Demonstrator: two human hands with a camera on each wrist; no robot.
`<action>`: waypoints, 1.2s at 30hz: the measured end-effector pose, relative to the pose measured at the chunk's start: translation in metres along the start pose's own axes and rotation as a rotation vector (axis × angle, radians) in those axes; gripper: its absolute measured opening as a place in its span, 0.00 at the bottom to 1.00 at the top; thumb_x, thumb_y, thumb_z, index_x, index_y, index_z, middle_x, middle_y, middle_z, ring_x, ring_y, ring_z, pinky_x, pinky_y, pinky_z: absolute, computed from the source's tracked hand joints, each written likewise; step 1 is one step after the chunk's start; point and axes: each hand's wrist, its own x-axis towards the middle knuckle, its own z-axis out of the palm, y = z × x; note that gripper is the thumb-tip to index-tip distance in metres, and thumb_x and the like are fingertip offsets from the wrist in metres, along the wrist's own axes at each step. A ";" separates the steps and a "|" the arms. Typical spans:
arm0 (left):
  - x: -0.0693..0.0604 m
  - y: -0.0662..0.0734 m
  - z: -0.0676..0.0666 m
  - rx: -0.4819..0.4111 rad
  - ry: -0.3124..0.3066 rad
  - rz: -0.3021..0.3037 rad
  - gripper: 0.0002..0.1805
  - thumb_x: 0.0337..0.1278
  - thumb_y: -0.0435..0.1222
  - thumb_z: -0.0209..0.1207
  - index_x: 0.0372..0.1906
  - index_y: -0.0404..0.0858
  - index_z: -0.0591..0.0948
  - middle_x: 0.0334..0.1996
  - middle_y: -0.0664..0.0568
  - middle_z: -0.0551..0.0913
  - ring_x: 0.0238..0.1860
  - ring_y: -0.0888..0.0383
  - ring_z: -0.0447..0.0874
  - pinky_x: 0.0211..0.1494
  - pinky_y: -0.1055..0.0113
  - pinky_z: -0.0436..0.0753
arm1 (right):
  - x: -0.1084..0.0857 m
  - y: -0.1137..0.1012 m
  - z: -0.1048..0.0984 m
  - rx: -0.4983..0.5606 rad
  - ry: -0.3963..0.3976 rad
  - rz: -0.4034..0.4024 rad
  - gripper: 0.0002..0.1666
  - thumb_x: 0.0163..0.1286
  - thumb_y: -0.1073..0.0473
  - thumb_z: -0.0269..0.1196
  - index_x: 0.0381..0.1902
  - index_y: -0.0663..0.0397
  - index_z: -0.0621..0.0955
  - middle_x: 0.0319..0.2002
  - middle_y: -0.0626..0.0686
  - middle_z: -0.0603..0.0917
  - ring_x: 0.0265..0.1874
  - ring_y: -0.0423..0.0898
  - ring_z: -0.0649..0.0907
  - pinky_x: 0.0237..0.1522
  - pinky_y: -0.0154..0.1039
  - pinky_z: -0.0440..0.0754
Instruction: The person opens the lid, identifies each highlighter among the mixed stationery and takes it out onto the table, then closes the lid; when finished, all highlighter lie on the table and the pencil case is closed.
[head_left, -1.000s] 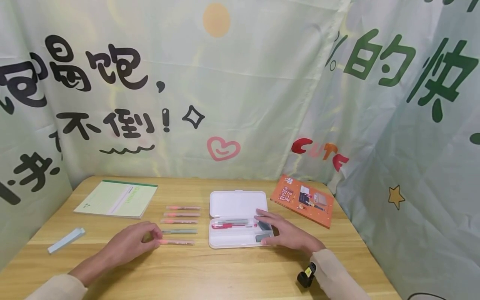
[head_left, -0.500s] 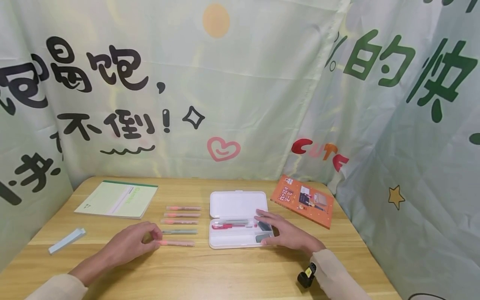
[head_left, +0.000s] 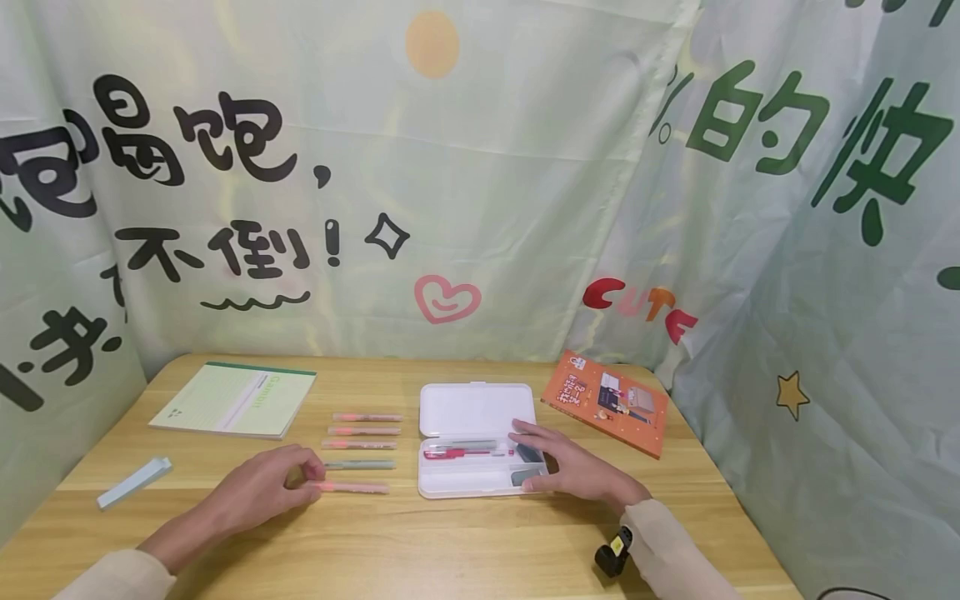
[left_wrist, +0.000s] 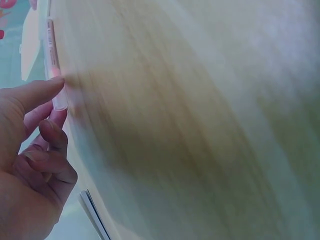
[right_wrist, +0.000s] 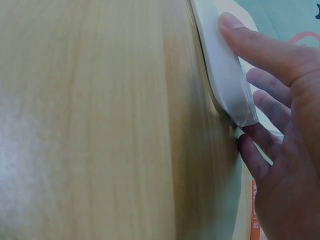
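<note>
- Head view: the left hand (head_left: 258,487) pinches one end of the nearest pink pen (head_left: 360,488), which extends to that hand's right above or on the surface (head_left: 450,558).
- Beyond it, right of the left hand, lie a grey-green pen (head_left: 362,464) and three other pink pens (head_left: 365,431).
- The right hand (head_left: 573,471), fingers spread, touches the white pencil case (head_left: 476,408), open at its left.
- Left wrist view: the thumb grips the pen's end against the fingers.
- Right wrist view: the thumb rests on the case wall.
</note>
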 end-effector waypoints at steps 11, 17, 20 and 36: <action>0.013 0.011 -0.003 0.026 0.029 -0.025 0.13 0.67 0.58 0.71 0.47 0.57 0.86 0.47 0.68 0.88 0.43 0.66 0.83 0.47 0.64 0.83 | 0.000 0.001 -0.001 -0.006 0.000 0.007 0.48 0.72 0.40 0.74 0.85 0.40 0.69 0.89 0.48 0.56 0.88 0.64 0.51 0.80 0.80 0.51; 0.034 0.030 -0.003 -0.022 0.002 -0.034 0.09 0.74 0.52 0.68 0.48 0.55 0.87 0.47 0.65 0.88 0.32 0.68 0.77 0.36 0.68 0.78 | -0.001 0.001 -0.001 -0.006 -0.004 0.012 0.49 0.72 0.40 0.74 0.85 0.40 0.69 0.89 0.47 0.56 0.88 0.64 0.51 0.80 0.80 0.51; 0.049 0.043 0.003 -0.003 0.016 0.001 0.05 0.75 0.50 0.67 0.46 0.56 0.87 0.47 0.66 0.89 0.40 0.66 0.82 0.44 0.63 0.83 | -0.001 0.000 -0.001 -0.006 -0.002 0.013 0.48 0.72 0.40 0.74 0.85 0.40 0.69 0.89 0.47 0.56 0.88 0.64 0.51 0.80 0.79 0.51; 0.097 0.093 0.046 -0.032 -0.061 0.193 0.13 0.79 0.39 0.64 0.60 0.44 0.90 0.61 0.52 0.90 0.64 0.49 0.87 0.65 0.46 0.86 | -0.001 -0.001 -0.003 -0.031 -0.014 -0.002 0.48 0.74 0.41 0.73 0.85 0.40 0.68 0.90 0.49 0.55 0.88 0.65 0.52 0.80 0.79 0.52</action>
